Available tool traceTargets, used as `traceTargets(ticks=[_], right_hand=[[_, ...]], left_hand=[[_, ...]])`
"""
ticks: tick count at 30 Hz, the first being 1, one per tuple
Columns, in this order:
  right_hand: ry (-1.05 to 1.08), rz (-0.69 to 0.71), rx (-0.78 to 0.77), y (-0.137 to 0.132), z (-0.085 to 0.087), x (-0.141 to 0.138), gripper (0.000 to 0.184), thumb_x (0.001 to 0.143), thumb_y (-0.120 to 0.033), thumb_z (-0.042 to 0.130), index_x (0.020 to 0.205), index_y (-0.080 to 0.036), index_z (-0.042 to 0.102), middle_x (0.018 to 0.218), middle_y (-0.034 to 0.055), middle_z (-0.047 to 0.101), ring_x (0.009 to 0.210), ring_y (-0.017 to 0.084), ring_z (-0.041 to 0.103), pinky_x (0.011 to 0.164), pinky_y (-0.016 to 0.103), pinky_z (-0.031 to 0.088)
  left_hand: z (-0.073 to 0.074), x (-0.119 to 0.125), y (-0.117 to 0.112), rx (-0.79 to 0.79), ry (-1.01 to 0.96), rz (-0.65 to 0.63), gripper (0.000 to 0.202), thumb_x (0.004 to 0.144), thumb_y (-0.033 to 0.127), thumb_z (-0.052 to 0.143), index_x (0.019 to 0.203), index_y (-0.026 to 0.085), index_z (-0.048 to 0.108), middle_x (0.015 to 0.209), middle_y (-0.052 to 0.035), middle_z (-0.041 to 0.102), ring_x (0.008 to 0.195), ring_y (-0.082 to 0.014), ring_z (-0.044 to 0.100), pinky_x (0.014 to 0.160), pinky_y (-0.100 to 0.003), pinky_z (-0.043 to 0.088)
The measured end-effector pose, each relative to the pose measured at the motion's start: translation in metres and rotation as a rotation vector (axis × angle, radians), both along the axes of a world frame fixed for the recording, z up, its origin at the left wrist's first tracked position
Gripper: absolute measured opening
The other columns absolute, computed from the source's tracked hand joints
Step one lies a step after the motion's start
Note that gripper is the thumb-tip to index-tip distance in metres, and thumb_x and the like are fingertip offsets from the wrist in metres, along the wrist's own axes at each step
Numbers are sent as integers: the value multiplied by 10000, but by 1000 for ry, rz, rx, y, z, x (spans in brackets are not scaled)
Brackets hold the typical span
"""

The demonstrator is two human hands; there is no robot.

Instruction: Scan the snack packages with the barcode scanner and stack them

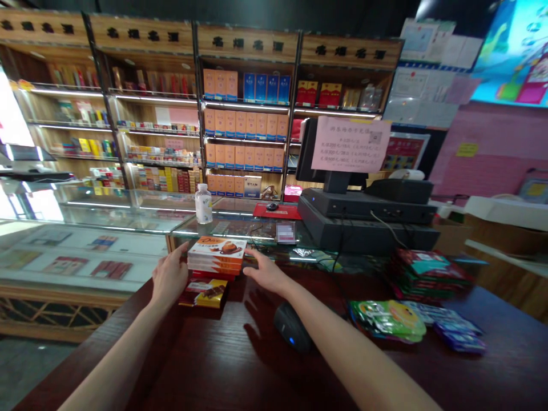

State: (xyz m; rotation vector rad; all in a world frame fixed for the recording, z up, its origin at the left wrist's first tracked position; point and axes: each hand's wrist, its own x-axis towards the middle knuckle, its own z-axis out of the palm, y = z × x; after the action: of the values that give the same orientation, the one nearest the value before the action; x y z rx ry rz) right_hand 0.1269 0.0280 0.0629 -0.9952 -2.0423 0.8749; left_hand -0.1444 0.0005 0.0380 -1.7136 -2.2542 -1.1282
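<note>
A stack of flat orange snack boxes [217, 255], printed with a glossy chocolate-cake picture, sits at the far edge of the dark polished wooden counter [240, 365], its long axis running left to right. Beyond the stack stands a glass display case [107, 214]. Nearer the person, a yellow-and-brown box [204, 293] lies just below the stack. The left hand [170, 274] and right hand [268, 273] flank the stack, fingers spread against its sides; whether they are squeezing it, I cannot tell.

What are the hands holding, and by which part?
The left hand and right hand appear to hold a stack of orange boxes by its left and right sides.
</note>
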Motion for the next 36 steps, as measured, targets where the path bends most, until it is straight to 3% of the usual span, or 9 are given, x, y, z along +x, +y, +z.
traceTargets(ticks=[5,10,16,22,27,36], right_hand=[[-13,-16,42,-6,1,16,598,780,-152,624,1373,-146,552,1433,133,567,1338,261,519,1173,422,339],[5,-51,43,-10,-2,36,575,784,-167,626,1356,-190,578,1370,103,618,1290,265,562,1145,441,376],[-20,-137,-21,-14,-5,65,610,804,-217,640,1406,-188,545,1523,123,486,1491,275,316,1219,460,240],[50,-164,28,-19,-13,96,579,794,-194,635,1370,-226,584,1470,89,552,1423,260,436,1202,451,289],[35,-219,34,-24,-20,126,567,803,-202,621,1369,-184,581,1458,118,560,1410,256,453,1198,449,294],[87,-335,29,-33,-25,186,533,794,-199,626,1326,-198,611,1407,98,604,1320,243,540,1160,440,356]], left_hand=[[6,17,-2,83,40,-38,561,877,184,373,1415,223,526,1348,-122,632,1262,-360,526,1024,-562,441],[10,40,-1,135,95,-97,546,877,179,371,1389,224,553,1319,-108,641,1242,-334,532,1039,-524,434],[11,73,3,154,124,-166,515,866,173,384,1334,233,590,1326,-88,641,1215,-332,538,1031,-528,425],[12,106,5,221,104,-305,486,861,170,395,1291,238,610,1267,-73,673,1184,-308,551,1012,-501,438],[10,134,10,261,103,-454,448,868,176,394,1251,219,622,1251,-76,677,1184,-270,561,1051,-476,419],[14,196,12,166,115,-615,424,876,158,394,1202,260,646,1213,-28,703,1151,-226,593,1052,-425,432]])
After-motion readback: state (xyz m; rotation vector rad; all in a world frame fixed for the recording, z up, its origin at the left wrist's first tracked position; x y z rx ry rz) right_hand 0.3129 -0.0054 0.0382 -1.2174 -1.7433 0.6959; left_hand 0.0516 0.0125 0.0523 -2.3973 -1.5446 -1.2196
